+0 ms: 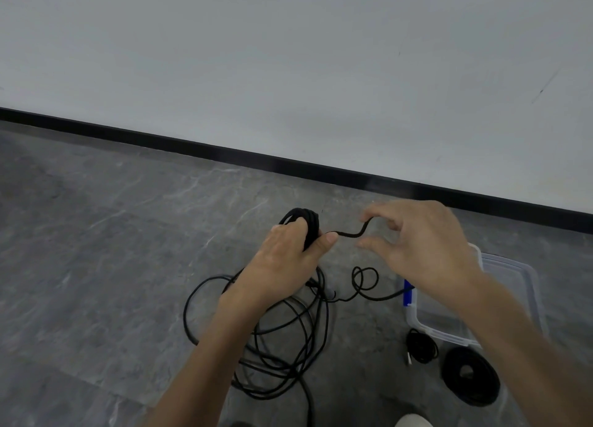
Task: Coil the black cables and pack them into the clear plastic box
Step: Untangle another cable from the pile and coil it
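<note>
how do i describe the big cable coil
On the grey stone floor, find the clear plastic box. At its near edge lie two black cable coils: the wide, thick coil on the right, not the thin coil with a white plug.

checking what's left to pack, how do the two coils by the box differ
The small coil is a thin, loose bundle with a pale plug showing; the large coil is a wider, thicker ring, no plug visible. Both are black and lie outside the clear plastic box.
</note>
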